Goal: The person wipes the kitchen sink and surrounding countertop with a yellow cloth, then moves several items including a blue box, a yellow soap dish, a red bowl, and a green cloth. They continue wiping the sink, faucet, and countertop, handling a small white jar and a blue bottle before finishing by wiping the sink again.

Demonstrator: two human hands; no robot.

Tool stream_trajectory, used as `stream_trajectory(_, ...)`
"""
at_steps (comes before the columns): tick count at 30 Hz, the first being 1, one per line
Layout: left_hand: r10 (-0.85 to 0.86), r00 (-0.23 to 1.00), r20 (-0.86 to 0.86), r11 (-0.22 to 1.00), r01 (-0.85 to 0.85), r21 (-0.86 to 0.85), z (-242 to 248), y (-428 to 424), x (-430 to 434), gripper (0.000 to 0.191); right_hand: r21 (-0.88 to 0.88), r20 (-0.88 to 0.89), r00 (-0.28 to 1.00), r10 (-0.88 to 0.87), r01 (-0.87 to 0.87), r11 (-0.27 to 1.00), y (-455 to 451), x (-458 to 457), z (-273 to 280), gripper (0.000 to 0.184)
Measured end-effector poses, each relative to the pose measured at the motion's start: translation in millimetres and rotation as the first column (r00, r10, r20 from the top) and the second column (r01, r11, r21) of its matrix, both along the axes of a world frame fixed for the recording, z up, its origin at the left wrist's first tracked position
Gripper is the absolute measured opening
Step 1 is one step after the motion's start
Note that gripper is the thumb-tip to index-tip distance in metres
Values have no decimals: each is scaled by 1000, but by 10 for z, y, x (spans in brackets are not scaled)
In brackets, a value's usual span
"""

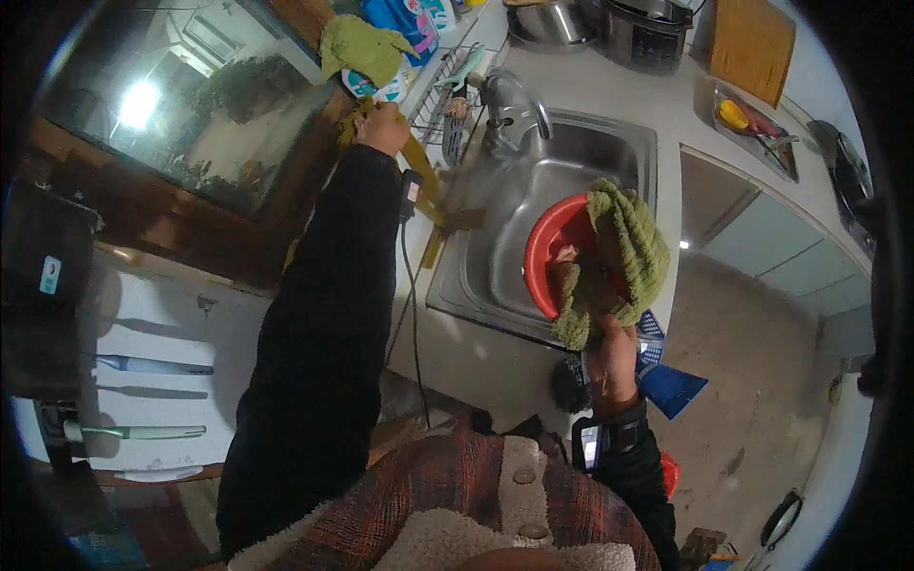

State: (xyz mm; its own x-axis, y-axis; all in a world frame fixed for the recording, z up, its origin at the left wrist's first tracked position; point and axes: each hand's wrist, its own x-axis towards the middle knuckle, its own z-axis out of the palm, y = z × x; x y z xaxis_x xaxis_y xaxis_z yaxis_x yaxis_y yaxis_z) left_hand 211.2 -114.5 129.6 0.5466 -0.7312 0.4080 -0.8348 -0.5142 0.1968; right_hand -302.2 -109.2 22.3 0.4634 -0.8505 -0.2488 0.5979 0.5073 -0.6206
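My left hand [383, 130] is closed on a crumpled yellow-brown cloth or strip [351, 123] at the window ledge, below a green cloth [364, 51] draped over bottles. Near the front right of the stainless steel sink [485, 275], my right hand [612, 360] grips a green towel [632, 250]. That towel hangs over the rim of a red plastic bowl [537, 260], partly inside it. Something pale lies in the bowl. My right fingers are partly hidden by the towel, so whether they also touch the bowl cannot be told.
A faucet [525, 100] arches over the sink's back left. Beside it stands a wire rack [435, 93] with utensils. A black cable [414, 321] runs under my left forearm. A blue dustpan-like plastic piece [671, 389] juts past the counter edge. A rice cooker [643, 39] stands farther back.
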Motion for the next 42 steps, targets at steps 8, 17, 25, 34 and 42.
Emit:
stream_trajectory(8,68,984,164,957,-111,267,188,160,-187,46,-15,-24,1000,15,-16,1000,-7,49,70,46)
stream_trajectory(17,-15,967,256,976,-41,214,512,-156,-286,37,77,-105,994,13,-5,997,-81,22,1,48)
stream_trajectory(25,-74,940,333,918,-66,390,247,-135,-326,33,31,-142,990,1,3,1000,-48,82,85,39)
stream_trajectory(34,184,957,224,909,-252,331,80,154,-585,30,-33,8,1000,9,-8,999,14,45,105,49)
stream_trajectory(42,182,939,291,921,-267,284,-71,545,-1512,23,-94,62,995,78,-72,993,113,-2,184,49)
